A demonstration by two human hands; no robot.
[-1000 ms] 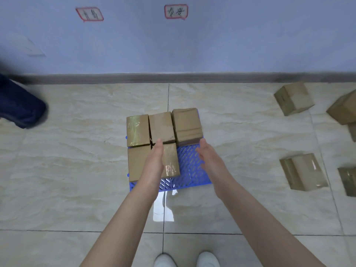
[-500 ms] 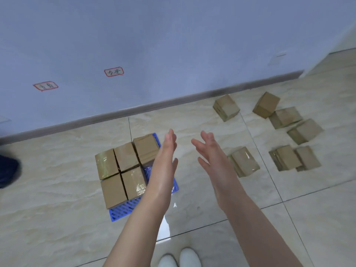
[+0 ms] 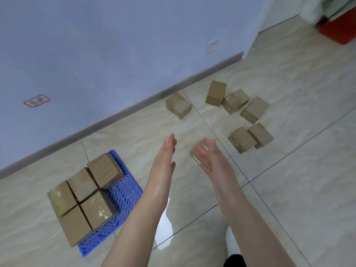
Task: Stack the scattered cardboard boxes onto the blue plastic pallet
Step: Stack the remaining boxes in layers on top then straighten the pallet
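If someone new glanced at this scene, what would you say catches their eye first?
Probably the two bare arms reaching forward, the left hand and right hand open and empty, with a loose box partly hidden behind the right one. Next, the blue pallet at lower left, carrying five cardboard boxes packed together. Then the six boxes scattered on the tiles at right, near the wall.

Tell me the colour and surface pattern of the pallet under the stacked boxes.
The pallet is bright blue with an open lattice grid, seen in the head view.
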